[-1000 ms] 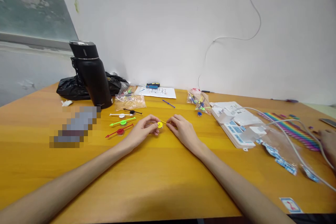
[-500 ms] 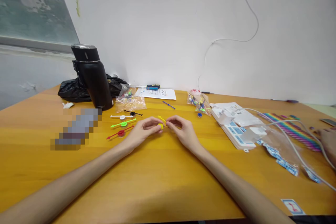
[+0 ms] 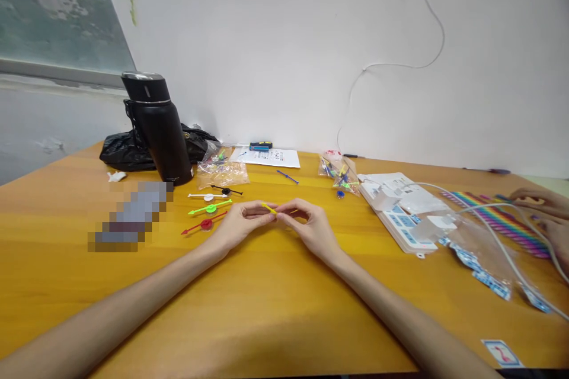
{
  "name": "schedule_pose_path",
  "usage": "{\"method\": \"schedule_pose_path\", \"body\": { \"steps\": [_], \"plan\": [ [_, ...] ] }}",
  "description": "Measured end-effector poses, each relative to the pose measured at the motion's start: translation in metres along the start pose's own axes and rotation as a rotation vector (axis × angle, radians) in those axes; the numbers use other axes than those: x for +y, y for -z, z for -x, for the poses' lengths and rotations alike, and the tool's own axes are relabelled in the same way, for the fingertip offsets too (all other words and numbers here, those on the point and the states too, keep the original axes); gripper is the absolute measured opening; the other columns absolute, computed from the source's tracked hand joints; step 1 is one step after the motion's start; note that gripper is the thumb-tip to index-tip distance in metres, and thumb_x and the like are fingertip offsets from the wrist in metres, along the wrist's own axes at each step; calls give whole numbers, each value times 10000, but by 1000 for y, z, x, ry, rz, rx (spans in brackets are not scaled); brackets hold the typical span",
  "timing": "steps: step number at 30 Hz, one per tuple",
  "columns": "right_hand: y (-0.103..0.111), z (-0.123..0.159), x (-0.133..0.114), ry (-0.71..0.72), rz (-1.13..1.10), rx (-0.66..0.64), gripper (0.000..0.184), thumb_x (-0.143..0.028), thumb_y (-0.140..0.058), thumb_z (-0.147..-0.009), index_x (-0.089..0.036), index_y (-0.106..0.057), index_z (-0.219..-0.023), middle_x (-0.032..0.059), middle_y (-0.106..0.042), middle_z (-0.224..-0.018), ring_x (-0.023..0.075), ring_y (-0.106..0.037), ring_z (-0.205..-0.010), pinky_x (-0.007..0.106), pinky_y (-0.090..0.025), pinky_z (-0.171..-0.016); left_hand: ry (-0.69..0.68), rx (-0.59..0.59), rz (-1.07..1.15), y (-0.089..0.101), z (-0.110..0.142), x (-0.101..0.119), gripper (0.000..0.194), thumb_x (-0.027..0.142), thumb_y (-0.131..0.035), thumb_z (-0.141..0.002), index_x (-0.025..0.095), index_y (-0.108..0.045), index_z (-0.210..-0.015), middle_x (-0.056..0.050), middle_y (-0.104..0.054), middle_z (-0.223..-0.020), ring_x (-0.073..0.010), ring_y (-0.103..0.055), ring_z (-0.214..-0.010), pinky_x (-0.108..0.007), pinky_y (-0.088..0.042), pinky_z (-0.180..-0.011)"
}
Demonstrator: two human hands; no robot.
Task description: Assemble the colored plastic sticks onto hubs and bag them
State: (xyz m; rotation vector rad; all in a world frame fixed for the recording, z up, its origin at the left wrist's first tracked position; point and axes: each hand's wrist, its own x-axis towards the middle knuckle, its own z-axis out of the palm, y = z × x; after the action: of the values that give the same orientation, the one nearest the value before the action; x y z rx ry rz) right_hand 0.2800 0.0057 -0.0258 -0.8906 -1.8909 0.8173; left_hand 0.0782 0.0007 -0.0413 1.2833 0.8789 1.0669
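Observation:
My left hand point(image 3: 242, 225) and my right hand point(image 3: 309, 224) meet fingertip to fingertip over the middle of the wooden table point(image 3: 267, 308). Both pinch a small yellow plastic arrow piece point(image 3: 269, 208), whose thin stick pokes out between them. The yellow disc that belongs to it is mostly hidden by my fingers. Just left of my left hand lie three finished spinners: a red one point(image 3: 205, 224), a green one point(image 3: 210, 208) and a white one point(image 3: 207, 196). A black one point(image 3: 226, 190) lies behind them.
A black flask point(image 3: 157, 127) stands at the back left before a black bag point(image 3: 122, 151). Clear bags of parts point(image 3: 221, 172) point(image 3: 338, 172), a paper sheet point(image 3: 267, 157), a blue stick point(image 3: 287, 176), a white power strip point(image 3: 400, 213) with cable and rainbow strips point(image 3: 498, 219) lie around. Another person's hands point(image 3: 549, 213) are at the right edge.
My hands have lifted the yellow piece slightly and turned it, so the disc now hides behind my fingers. The other person's hands at the right edge moved further into view.

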Motion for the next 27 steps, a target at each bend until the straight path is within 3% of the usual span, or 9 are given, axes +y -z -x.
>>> {"method": "schedule_pose_path", "body": {
  "steps": [19, 27],
  "plan": [
    [-2, 0, 5, -24, -6, -19, 151, -347, -688, -911, -203, -728, -934, 36, -745, -918, 181, -698, -845, 301, -546, -810, 25, -14, -23, 2, 0, 0, 430, 389, -805, -781, 167, -752, -1145, -122, -770, -1153, -290, -720, -1066, -428, -508, -1019],
    [-4, 0, 6, -64, -30, -26, 165, -346, -689, -903, -186, -724, -929, 44, -741, -899, 181, -692, -834, 290, -539, -790, 5, -5, -31, 1, -1, -2, 416, 411, -821, -748, 143, -767, -1062, -120, -789, -1080, -287, -729, -1036, -429, -510, -1023]
  ]
}}
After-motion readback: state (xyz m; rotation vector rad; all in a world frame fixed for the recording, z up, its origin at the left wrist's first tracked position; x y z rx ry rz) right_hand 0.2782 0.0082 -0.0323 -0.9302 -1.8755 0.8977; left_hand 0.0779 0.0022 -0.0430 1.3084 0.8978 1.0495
